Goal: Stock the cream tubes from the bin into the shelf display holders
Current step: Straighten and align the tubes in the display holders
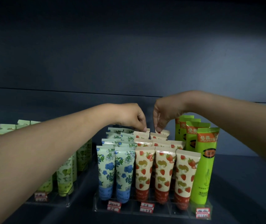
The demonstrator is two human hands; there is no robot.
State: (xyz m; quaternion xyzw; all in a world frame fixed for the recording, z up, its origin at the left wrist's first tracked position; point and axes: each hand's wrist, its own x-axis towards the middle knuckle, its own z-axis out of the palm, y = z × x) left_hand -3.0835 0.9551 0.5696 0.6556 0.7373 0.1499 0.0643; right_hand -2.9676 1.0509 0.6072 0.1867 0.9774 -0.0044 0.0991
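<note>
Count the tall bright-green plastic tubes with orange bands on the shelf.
4, in single file at the right end of the clear acrylic holder: front tube, second tube, third tube, back tube. Others may be hidden behind.

Two grips show, the left grip [129, 115] and the right grip [166, 110], and each pinches the top of one tube. Strawberry tubes [144, 168] count ten: four in the column from the left grip toward the viewer, four in the column from the right grip, and two just right of that. Blue tubes [106, 168], left of the left grip, count eight, in two columns of four. Green tubes [205, 167], right of the right grip, count four. Lime tubes [65, 175] are partly hidden by the left forearm, so their number cannot be told. Clear holders [161, 212] count two. Price tags [146, 207] count four pairs.
</note>
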